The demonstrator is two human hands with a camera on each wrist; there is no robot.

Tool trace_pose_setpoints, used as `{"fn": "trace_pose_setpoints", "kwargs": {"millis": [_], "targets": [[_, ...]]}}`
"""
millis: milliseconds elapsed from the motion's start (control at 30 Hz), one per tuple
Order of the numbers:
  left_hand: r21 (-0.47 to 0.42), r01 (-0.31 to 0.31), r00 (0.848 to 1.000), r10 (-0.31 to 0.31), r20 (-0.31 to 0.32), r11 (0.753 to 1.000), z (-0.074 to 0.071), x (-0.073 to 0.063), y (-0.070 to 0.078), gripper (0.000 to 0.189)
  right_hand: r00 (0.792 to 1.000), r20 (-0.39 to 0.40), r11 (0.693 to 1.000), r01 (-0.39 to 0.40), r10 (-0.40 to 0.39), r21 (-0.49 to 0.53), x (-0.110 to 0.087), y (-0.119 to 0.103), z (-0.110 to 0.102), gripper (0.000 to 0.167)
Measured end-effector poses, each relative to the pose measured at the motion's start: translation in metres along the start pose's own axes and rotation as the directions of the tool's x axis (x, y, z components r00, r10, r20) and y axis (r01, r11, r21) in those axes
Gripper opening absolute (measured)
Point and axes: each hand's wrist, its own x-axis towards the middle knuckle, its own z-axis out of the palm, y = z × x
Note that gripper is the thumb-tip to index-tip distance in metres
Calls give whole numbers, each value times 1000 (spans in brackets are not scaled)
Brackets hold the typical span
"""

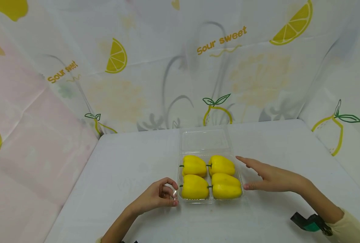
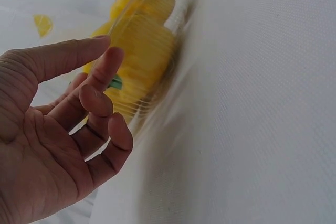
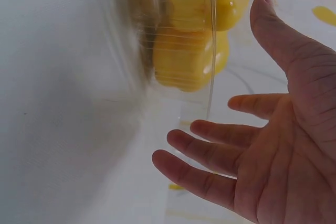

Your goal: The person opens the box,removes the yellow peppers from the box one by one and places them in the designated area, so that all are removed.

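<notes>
A clear plastic clamshell box (image 1: 198, 201) lies on the white table, its lid (image 1: 205, 141) folded back away from me. Inside sit several yellow bell peppers (image 1: 227, 186) in two rows, green stems pointing left. At the box's near left corner is my left hand (image 1: 159, 195), thumb and forefinger tips right at the rim, the other fingers loosely curled. My right hand (image 1: 271, 177) is spread beside the right edge, thumb and fingers apart with nothing between them. In the right wrist view, the box wall (image 3: 184, 51) stands just beyond the fingertips.
The white table (image 1: 131, 158) stretches out on both sides of the box. Behind it hangs a pale cloth backdrop (image 1: 155, 91) printed with lemons and lettering. A dark strap with a green patch (image 1: 311, 225) is at my right wrist.
</notes>
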Motion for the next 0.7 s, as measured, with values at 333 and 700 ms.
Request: {"fn": "trace_pose_setpoints", "kwargs": {"millis": [333,700], "targets": [[2,-8,1000,8,0,1000,1,0,-1,44,1000,20,1000,6,-7,29,-4,4,8,96],[-5,-5,1000,5,11,1000,0,0,-1,46,998,31,997,54,-55,57,-7,6,16,100]]}}
